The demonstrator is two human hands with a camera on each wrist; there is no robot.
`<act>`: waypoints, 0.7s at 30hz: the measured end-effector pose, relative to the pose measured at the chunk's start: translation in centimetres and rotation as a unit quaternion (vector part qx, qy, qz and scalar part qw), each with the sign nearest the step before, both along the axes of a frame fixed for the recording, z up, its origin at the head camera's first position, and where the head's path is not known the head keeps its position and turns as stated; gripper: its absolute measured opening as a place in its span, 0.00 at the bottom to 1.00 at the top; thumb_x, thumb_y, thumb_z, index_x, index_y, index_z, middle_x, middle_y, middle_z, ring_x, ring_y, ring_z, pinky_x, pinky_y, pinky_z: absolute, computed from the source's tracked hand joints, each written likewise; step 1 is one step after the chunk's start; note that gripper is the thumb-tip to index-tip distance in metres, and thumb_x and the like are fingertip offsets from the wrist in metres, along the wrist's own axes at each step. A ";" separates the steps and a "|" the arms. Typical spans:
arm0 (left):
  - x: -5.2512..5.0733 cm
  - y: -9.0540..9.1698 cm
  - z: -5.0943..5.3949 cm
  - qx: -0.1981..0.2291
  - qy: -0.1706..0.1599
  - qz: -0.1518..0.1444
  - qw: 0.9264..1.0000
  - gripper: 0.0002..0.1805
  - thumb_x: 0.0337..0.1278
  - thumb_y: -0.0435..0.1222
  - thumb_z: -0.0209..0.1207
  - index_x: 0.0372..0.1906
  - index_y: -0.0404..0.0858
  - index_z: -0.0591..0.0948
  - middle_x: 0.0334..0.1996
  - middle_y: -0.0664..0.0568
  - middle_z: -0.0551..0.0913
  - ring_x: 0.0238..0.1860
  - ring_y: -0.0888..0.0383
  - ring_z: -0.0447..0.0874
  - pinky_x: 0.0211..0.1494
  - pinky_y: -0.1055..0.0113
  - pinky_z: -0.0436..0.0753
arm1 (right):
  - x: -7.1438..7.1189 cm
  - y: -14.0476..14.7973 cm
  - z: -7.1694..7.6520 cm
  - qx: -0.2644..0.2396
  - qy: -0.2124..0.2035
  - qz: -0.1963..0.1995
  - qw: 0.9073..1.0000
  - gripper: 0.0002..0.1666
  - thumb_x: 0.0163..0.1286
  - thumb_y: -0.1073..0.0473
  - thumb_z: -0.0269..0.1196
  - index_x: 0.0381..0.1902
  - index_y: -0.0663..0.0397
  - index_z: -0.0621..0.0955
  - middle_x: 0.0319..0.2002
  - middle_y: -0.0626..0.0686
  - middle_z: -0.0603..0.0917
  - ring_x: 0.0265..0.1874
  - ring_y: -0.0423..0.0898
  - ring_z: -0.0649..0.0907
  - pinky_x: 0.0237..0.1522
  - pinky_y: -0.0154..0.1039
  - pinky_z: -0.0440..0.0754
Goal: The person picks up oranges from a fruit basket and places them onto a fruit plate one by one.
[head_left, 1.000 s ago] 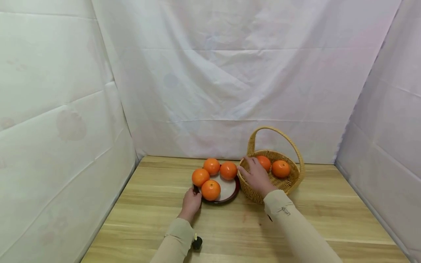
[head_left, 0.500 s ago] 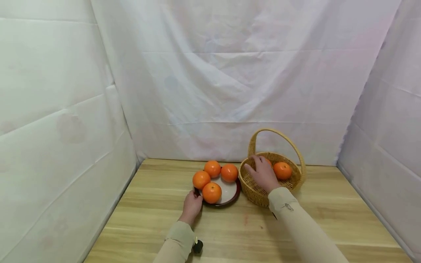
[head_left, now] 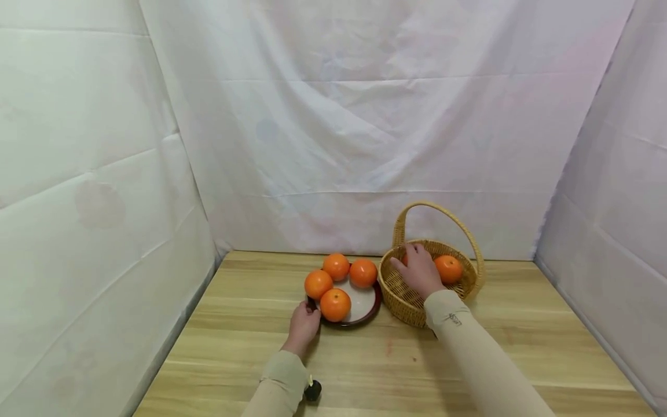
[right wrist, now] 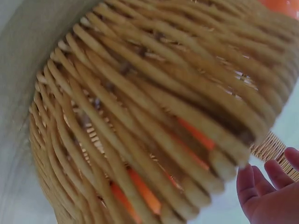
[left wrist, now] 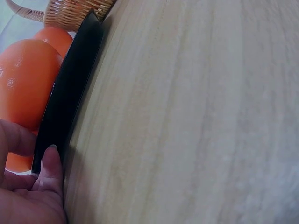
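Note:
My left hand pinches the near-left rim of a plate with a white middle and dark red edge. In the left wrist view the thumb presses the dark outer side of the plate, with fingers over the rim. Several oranges sit on the plate. My right hand reaches into a wicker basket, over an orange that it mostly hides. Its fingers look spread and loosely bent, with no grip visible. A second orange lies to the right in the basket.
The basket's tall arched handle rises behind and right of my right hand. Plate and basket stand side by side on the wooden table. White cloth hangs behind and on both sides. A small black object shows at my left cuff.
My right hand has moved from the basket's left rim rightward, over the orange at the back of the basket. The left hand keeps its hold on the plate.

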State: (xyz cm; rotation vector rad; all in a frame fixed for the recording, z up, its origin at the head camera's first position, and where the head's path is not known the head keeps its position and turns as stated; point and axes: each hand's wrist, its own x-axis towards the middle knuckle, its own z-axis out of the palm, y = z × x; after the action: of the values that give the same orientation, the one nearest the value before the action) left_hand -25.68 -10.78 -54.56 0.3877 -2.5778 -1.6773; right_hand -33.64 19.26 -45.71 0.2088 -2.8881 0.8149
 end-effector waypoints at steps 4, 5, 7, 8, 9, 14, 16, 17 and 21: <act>0.1 0.0 -0.1 0.005 -0.012 0.000 1.000 0.26 0.64 0.33 0.54 0.64 0.22 0.71 0.49 0.36 0.80 0.50 0.45 0.78 0.57 0.48 0.78 | -0.4 0.7 -0.5 0.000 -0.018 -0.011 1.000 0.43 0.76 0.42 0.57 0.77 0.59 0.60 0.73 0.72 0.60 0.69 0.72 0.66 0.63 0.68 0.70; 0.1 0.0 -0.2 0.004 -0.010 -0.001 1.000 0.26 0.64 0.32 0.54 0.64 0.22 0.71 0.49 0.36 0.80 0.49 0.45 0.78 0.57 0.48 0.78 | -0.6 0.9 -0.7 0.003 -0.023 -0.014 1.000 0.43 0.76 0.41 0.57 0.77 0.59 0.60 0.73 0.73 0.59 0.68 0.72 0.66 0.63 0.68 0.70; 0.2 -0.1 -0.2 0.004 -0.007 0.000 1.000 0.27 0.64 0.32 0.54 0.65 0.21 0.70 0.48 0.36 0.80 0.49 0.45 0.78 0.57 0.48 0.78 | -0.8 1.3 -1.1 0.003 -0.033 -0.020 0.999 0.44 0.75 0.40 0.57 0.77 0.60 0.60 0.74 0.74 0.58 0.68 0.73 0.66 0.62 0.69 0.71; 0.2 -0.1 -0.3 0.002 -0.006 0.002 1.000 0.27 0.64 0.32 0.54 0.64 0.21 0.70 0.48 0.36 0.80 0.49 0.45 0.78 0.57 0.48 0.79 | -0.9 1.4 -1.3 0.003 -0.038 -0.023 0.999 0.45 0.75 0.39 0.57 0.77 0.60 0.60 0.74 0.74 0.58 0.68 0.74 0.66 0.63 0.69 0.70; 0.2 -0.2 -0.3 0.002 -0.003 0.002 1.000 0.27 0.64 0.32 0.54 0.64 0.21 0.70 0.47 0.36 0.81 0.48 0.45 0.79 0.57 0.48 0.79 | -1.0 1.6 -1.4 0.006 -0.041 -0.026 0.999 0.46 0.74 0.38 0.57 0.77 0.61 0.60 0.74 0.75 0.57 0.68 0.74 0.66 0.63 0.69 0.70; 0.2 -0.2 -0.1 -0.003 0.008 0.002 1.000 0.26 0.63 0.32 0.54 0.63 0.20 0.71 0.45 0.36 0.81 0.46 0.46 0.80 0.55 0.49 0.80 | -1.3 1.9 -1.1 0.013 -0.046 -0.031 0.998 0.49 0.73 0.34 0.56 0.76 0.64 0.60 0.73 0.76 0.57 0.68 0.76 0.65 0.62 0.70 0.71; 0.2 -0.2 0.1 -0.003 0.013 0.000 1.000 0.26 0.63 0.32 0.54 0.62 0.20 0.72 0.44 0.36 0.81 0.45 0.46 0.80 0.54 0.49 0.80 | -1.4 2.0 -0.9 0.017 -0.049 -0.030 0.998 0.49 0.73 0.35 0.56 0.76 0.65 0.59 0.73 0.77 0.57 0.68 0.77 0.64 0.62 0.71 0.70; 0.2 -0.2 0.1 -0.004 0.015 -0.001 1.000 0.26 0.63 0.32 0.54 0.62 0.20 0.72 0.44 0.37 0.81 0.45 0.46 0.79 0.53 0.49 0.80 | -1.4 2.1 -0.8 0.020 -0.050 -0.029 0.998 0.50 0.73 0.34 0.56 0.76 0.66 0.59 0.73 0.77 0.57 0.67 0.77 0.64 0.61 0.71 0.70; 0.2 -0.1 0.2 -0.003 0.016 -0.007 1.000 0.26 0.63 0.32 0.54 0.62 0.19 0.71 0.44 0.37 0.81 0.45 0.47 0.79 0.53 0.49 0.80 | -1.7 2.6 -0.4 0.023 -0.070 -0.030 0.997 0.49 0.74 0.36 0.56 0.77 0.67 0.58 0.73 0.78 0.55 0.68 0.78 0.62 0.62 0.72 0.69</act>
State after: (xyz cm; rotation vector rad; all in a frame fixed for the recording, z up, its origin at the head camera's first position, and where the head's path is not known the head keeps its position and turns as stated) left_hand -25.44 -10.85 -54.33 0.3389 -2.5683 -1.6651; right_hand -35.37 21.85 -46.11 0.0729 -3.0293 0.7842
